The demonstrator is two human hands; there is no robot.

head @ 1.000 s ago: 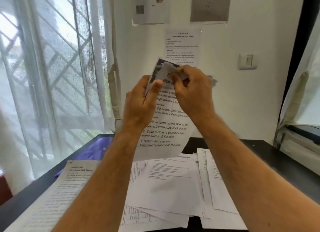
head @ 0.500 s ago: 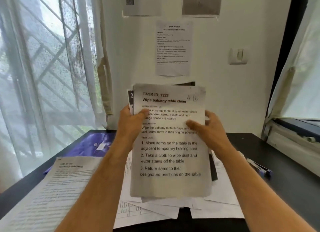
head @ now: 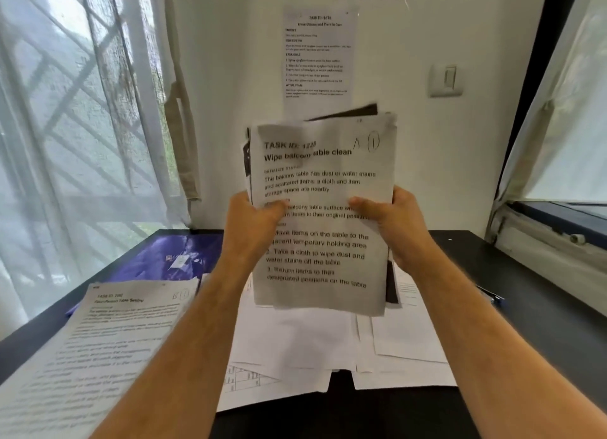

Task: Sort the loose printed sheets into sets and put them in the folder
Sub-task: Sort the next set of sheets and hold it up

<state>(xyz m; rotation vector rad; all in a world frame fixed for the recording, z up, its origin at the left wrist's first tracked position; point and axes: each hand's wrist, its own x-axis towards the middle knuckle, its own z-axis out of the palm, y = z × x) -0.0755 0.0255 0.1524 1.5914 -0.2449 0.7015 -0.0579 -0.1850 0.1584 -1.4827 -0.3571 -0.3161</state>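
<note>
Both forearms reach forward and up, raised side by side. The left hand [head: 253, 222] and right hand [head: 399, 223] each curl in a grip (thumbs facing inward, toward each other).

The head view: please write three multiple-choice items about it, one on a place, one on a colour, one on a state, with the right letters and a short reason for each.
1. Where does the folder lie?
A. on the table at the far left, behind the sheet marked B
B. on the window sill at the right
C. in the person's lap

2. What colour is the folder?
A. red
B. purple
C. yellow

3. How is the held stack of sheets kept?
A. it lies flat on the table
B. only one hand holds it
C. the left hand and the right hand both grip it, raised above the table

Answers: 1 A, the folder shows beyond that sheet at the table's left. 2 B, its cover is purple. 3 C, a thumb presses on the front page from each side.
</note>
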